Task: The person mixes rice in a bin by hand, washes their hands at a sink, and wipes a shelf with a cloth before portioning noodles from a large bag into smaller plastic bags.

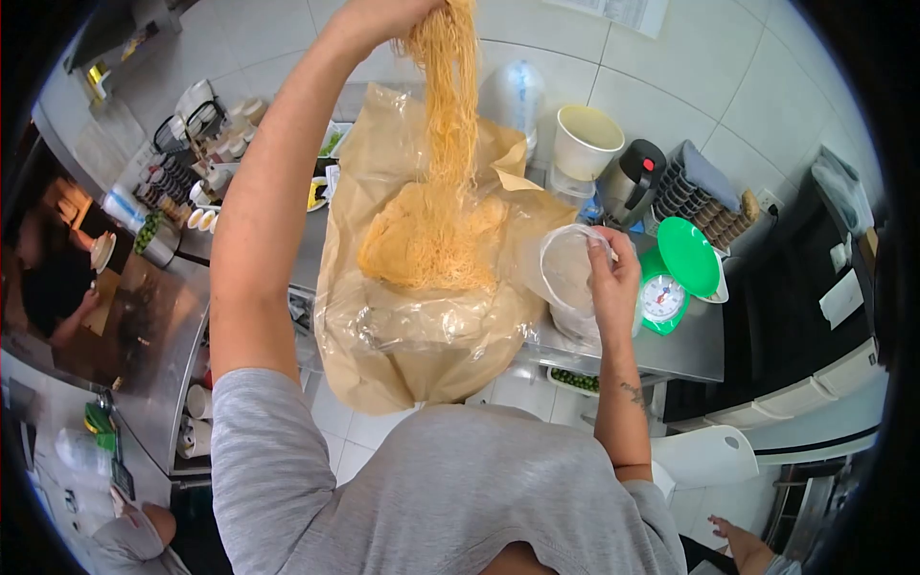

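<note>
My left hand (407, 14) is raised at the top edge of the view, its fingers closed on a long hank of thin yellow noodles (450, 105); part of the hand is cut off by the frame. The strands hang down to a pile of noodles (431, 244) in a large brown paper wrapping (359, 345) with clear plastic lining. My right hand (615, 273) pinches the rim of a clear plastic bag (565, 273), which hangs with its mouth open, right of the pile. A green dial scale (663, 299) with a round green pan (688, 257) stands beside that hand.
Behind the wrapping stand a cream bucket (587, 141) and a steel jug with black lid (634, 182). Stacked dark containers (695, 192) are at right. Jars and halved eggs (201, 220) line the left. Other people (144, 537) are at the lower left, far left and lower right.
</note>
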`<state>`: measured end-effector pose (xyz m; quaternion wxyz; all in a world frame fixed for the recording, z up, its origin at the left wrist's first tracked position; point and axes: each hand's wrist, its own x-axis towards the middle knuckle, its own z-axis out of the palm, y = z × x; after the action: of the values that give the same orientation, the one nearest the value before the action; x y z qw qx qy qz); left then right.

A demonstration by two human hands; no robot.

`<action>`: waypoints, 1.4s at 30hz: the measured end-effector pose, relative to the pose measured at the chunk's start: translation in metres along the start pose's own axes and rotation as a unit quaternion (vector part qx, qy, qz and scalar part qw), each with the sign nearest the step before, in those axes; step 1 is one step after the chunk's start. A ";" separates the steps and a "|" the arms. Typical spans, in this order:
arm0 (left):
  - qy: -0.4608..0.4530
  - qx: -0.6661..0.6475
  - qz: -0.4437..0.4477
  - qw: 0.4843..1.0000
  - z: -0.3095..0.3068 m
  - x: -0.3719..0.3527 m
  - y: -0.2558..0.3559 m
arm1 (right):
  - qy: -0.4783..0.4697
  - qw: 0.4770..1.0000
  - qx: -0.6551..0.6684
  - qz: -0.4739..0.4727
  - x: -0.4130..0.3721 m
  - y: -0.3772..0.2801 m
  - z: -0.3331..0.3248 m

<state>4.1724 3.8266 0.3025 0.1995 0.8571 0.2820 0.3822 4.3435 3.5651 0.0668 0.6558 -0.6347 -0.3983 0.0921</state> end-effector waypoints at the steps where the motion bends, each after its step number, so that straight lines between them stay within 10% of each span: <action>1: 0.018 -0.029 -0.011 0.999 0.000 0.001 -0.002 | 0.003 1.000 -0.004 0.008 0.000 -0.001 0.001; 4: 0.078 -0.007 0.070 0.994 0.005 0.000 -0.010 | 0.005 1.000 -0.025 -0.012 0.002 0.004 0.002; 13: -0.208 0.119 -0.039 0.970 0.115 -0.093 -0.109 | 0.008 0.997 -0.004 0.074 0.004 0.005 0.010; 15: -0.349 0.121 0.011 0.929 0.157 -0.130 -0.134 | 0.026 0.999 -0.026 0.009 0.008 0.008 0.016; 21: -0.369 0.273 0.127 0.880 0.234 -0.200 -0.155 | 0.067 0.990 -0.102 -0.077 0.013 0.005 0.040; 28: -0.192 -0.019 -0.040 0.980 0.143 -0.132 -0.137 | 0.032 0.991 -0.133 -0.007 0.019 0.029 0.050; 36: -0.139 -0.375 -0.105 0.911 0.074 -0.111 -0.094 | -0.047 0.991 -0.007 0.124 0.035 0.091 0.117; 42: -0.278 -0.230 -0.126 0.924 0.135 -0.160 -0.096 | -0.060 0.933 0.255 0.249 0.034 0.079 0.148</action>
<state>4.1564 3.7805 0.0773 0.5079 0.8169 0.2256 0.1545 4.3020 3.7133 -0.0088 0.7267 -0.5183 -0.2291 0.3883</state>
